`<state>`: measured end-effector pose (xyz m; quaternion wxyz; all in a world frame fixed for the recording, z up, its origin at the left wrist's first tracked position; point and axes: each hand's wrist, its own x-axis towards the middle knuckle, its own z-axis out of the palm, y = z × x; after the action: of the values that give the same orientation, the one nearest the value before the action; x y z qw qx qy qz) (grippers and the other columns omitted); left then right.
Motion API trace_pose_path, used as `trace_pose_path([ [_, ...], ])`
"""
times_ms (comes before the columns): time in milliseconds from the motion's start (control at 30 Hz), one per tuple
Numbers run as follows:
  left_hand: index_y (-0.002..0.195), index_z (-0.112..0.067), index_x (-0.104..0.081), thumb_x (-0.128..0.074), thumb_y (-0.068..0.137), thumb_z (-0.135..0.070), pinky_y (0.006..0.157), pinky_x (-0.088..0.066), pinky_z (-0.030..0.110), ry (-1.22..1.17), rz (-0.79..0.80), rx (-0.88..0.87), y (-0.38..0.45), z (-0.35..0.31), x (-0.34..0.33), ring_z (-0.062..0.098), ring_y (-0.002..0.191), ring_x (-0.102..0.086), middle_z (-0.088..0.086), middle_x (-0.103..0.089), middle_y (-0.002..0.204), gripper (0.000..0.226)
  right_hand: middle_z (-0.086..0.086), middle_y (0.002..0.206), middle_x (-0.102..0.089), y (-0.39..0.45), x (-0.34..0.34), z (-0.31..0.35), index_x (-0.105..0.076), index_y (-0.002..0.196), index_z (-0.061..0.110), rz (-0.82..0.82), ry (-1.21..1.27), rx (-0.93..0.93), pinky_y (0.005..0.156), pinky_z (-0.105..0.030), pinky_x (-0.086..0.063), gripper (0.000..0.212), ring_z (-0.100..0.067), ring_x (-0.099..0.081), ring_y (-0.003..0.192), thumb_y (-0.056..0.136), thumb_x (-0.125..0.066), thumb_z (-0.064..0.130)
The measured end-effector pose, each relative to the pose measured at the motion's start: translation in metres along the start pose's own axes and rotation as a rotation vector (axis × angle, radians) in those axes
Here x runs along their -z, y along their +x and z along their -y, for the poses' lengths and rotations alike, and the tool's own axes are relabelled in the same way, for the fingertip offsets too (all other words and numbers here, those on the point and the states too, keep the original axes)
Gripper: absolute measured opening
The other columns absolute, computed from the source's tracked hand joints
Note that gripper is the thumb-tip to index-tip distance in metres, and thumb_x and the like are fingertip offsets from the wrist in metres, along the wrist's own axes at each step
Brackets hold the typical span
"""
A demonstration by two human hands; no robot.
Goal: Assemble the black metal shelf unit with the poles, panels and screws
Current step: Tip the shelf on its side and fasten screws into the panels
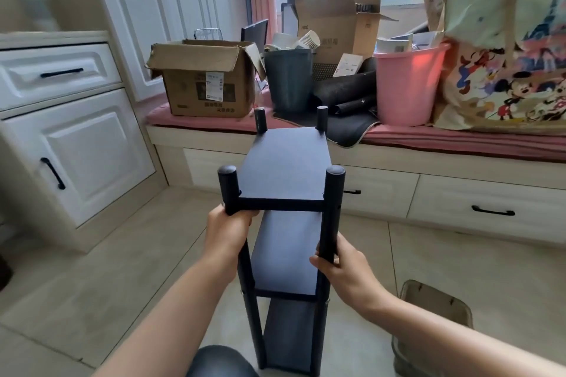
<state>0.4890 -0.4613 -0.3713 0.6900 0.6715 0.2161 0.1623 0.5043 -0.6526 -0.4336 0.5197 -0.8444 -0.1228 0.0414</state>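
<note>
The black shelf unit [284, 168] stands upright on the floor tiles in the middle of the view, with three dark panels stacked between round black poles. Two far pole tops poke above the top panel. My left hand [228, 228] grips the near left pole [229, 187] just under the top panel. My right hand [344, 266] grips the near right pole [332, 208] lower down, between the top and middle panels. No loose screws or spare poles show.
A window seat with a red cushion [444, 139] holds cardboard boxes [208, 79], a grey bin [289, 79], a pink bucket [407, 86] and a cartoon-print bag [508, 55]. White cabinets [76, 147] stand left. A beige stool [432, 324] sits at lower right.
</note>
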Motion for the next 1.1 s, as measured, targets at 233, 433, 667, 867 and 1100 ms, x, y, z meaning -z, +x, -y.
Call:
trace_pose_path([
  [233, 0.133, -0.013, -0.042, -0.070, 0.087, -0.014, 0.086, -0.032, 0.032, 0.107, -0.190, 0.157, -0.041, -0.002, 0.004, 0.024, 0.108, -0.046, 0.006, -0.039, 0.137, 0.054, 0.001, 0.082, -0.060, -0.001, -0.001, 0.003, -0.052, 0.088, 0.016, 0.022, -0.043, -0.006, 0.058, -0.007, -0.040, 0.014, -0.009, -0.052, 0.071, 0.092, -0.066, 0.016],
  [433, 0.120, -0.004, -0.060, -0.076, 0.084, -0.025, 0.101, -0.042, 0.035, -0.348, 0.139, 0.315, -0.074, 0.003, -0.019, 0.026, 0.122, -0.058, 0.007, -0.062, 0.111, 0.045, 0.003, 0.078, -0.062, 0.002, -0.002, 0.010, -0.061, 0.090, 0.013, 0.032, -0.080, -0.019, 0.059, -0.017, -0.041, 0.013, -0.009, -0.054, 0.066, 0.089, -0.069, 0.023],
  [667, 0.116, -0.012, -0.070, -0.071, 0.084, -0.046, 0.088, -0.045, 0.035, -0.471, 0.285, 0.297, -0.053, -0.006, -0.059, 0.016, 0.103, -0.069, 0.005, -0.075, 0.112, 0.047, 0.005, 0.086, -0.067, 0.001, -0.001, 0.007, -0.061, 0.092, 0.026, 0.039, -0.021, -0.022, 0.077, -0.034, -0.055, 0.008, -0.013, -0.063, 0.083, 0.089, -0.067, 0.022],
  [867, 0.099, -0.004, -0.069, -0.073, 0.088, -0.030, 0.059, -0.056, 0.028, -0.532, 0.188, 0.284, -0.043, -0.004, -0.075, 0.026, 0.084, -0.069, 0.022, -0.072, 0.101, 0.028, 0.004, 0.096, -0.069, 0.003, -0.003, 0.005, -0.058, 0.120, 0.038, 0.052, 0.079, -0.028, 0.088, -0.037, -0.057, 0.037, -0.013, -0.065, 0.097, 0.090, -0.065, 0.018],
  [1100, 0.107, 0.000, -0.066, -0.071, 0.088, -0.022, 0.078, -0.058, 0.040, -0.537, 0.156, 0.208, -0.041, 0.005, -0.081, 0.037, 0.101, -0.072, 0.024, -0.072, 0.110, 0.029, 0.002, 0.091, -0.071, 0.003, -0.002, 0.003, -0.062, 0.103, 0.035, 0.059, 0.120, -0.040, 0.086, -0.042, -0.058, 0.025, -0.016, -0.068, 0.092, 0.089, -0.065, 0.014],
])
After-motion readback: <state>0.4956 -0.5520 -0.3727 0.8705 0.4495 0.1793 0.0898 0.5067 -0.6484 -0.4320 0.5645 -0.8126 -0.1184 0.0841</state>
